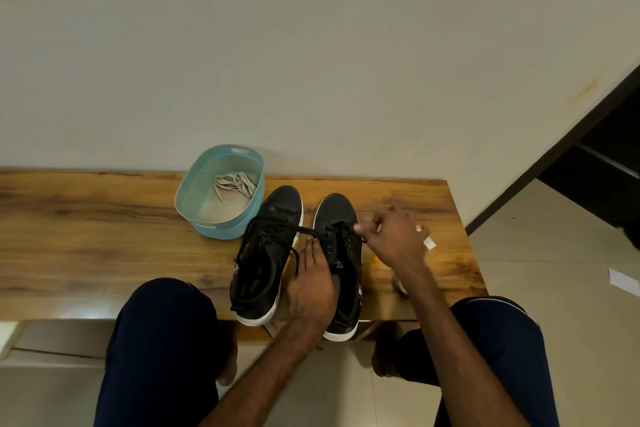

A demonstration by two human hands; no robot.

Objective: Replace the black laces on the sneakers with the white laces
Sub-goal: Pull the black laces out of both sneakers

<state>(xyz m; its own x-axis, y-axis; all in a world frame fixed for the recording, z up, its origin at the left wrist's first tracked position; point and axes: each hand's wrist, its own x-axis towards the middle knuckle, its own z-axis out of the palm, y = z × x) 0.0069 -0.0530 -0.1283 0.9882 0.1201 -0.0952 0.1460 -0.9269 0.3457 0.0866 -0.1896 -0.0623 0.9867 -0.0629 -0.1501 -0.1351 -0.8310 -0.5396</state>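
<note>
two sneakers, both with black laces still threaded, so it's judged barely started. the right sneaker (337, 215), farther right of the basket (221, 229), is pressed down by the flat-fingered left hand (311, 284). its black lace (308, 230) is pinched by the curled right hand (394, 239) up by the toe eyelets. the left sneaker (266, 253), just beside the basket, isn't being handled. both are laid lengthwise, heels nearest, toes aimed at the wall (311, 45). the white laces (235, 184) are piled unused inside the basket.

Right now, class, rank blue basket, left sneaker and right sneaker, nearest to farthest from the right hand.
1. right sneaker: the right hand pinches its black lace.
2. left sneaker: next over, leftward.
3. blue basket: far left, by wall.
</note>
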